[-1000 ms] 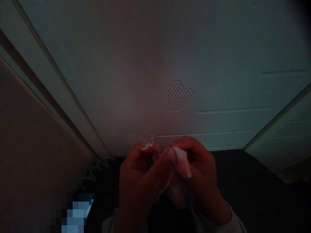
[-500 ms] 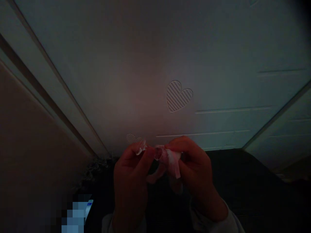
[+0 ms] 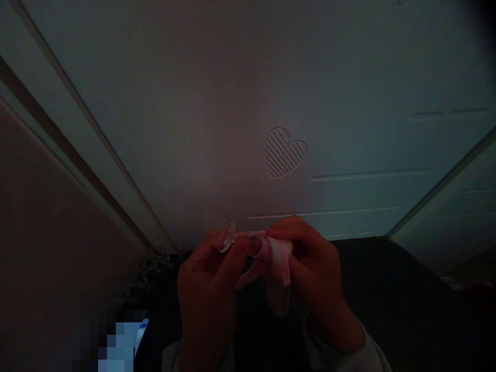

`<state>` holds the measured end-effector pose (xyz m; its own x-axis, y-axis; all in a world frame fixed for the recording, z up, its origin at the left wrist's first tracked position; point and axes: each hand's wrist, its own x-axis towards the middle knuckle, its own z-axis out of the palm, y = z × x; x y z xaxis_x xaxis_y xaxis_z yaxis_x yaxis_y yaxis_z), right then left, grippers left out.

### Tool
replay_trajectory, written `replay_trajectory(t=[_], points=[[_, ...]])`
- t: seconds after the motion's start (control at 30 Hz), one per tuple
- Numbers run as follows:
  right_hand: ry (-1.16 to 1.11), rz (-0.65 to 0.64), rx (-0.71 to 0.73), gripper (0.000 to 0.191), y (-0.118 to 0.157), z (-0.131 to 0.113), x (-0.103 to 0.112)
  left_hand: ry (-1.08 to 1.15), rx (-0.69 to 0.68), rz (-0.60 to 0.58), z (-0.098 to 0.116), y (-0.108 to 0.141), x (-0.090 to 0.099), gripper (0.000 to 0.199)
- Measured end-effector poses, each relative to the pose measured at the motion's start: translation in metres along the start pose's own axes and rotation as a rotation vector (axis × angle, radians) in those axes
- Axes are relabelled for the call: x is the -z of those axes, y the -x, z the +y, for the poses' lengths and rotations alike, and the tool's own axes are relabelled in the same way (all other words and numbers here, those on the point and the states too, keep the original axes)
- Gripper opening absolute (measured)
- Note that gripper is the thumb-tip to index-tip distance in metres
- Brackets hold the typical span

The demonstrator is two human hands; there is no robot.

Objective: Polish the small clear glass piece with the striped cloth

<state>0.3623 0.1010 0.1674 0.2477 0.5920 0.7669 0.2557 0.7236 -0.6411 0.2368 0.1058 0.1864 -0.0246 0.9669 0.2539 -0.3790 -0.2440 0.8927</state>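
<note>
In the dim light my left hand (image 3: 207, 294) is closed, thumb against forefinger, on a small clear, shiny plastic piece (image 3: 228, 238). The thumb tip lies close to the rolled, open end of a pink cloth piece (image 3: 277, 258); whether it touches the cloth I cannot tell. Around the other side of that cloth, the fingers of my right hand (image 3: 313, 263) are pinched. The cloth is tube-like at its left end, has a whitish edge, and dangles in strips below the fingers. Its exact kind is too dark to make out.
Behind the hands stands a pale panel with an embossed striped heart (image 3: 284, 153) and grooved lines. Below lies a dark surface (image 3: 380, 294). At lower left is a lit, partly pixelated screen (image 3: 124, 346); frilly dark trim (image 3: 145, 274) runs along the left edge.
My left hand has shifted slightly left, and the clear plastic piece shows more above its fingers. The pink cloth hangs a little lower and its open end is more visible.
</note>
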Motion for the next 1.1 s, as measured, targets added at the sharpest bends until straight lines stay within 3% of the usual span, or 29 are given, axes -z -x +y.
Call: replay_trajectory(t=[0.2,0.4,0.7,1.1], points=[[0.004,0.011,-0.03,0.037,0.0025,-0.0009,0.0009,0.014,-0.003,0.023,0.0006,0.0013,-0.0021,0.01],[0.008,0.025,-0.15,0.037,0.0049,0.0009,0.0012,0.019,0.008,0.047,-0.0015,0.0012,-0.0023,0.009],[-0.009,-0.021,-0.077,0.029,0.0022,-0.0007,0.0007,-0.099,-0.024,0.142,0.002,0.0022,-0.0055,0.011],[0.093,-0.118,0.001,0.029,0.003,-0.0021,0.0013,-0.006,0.02,0.023,0.0002,0.0016,-0.0045,0.007]])
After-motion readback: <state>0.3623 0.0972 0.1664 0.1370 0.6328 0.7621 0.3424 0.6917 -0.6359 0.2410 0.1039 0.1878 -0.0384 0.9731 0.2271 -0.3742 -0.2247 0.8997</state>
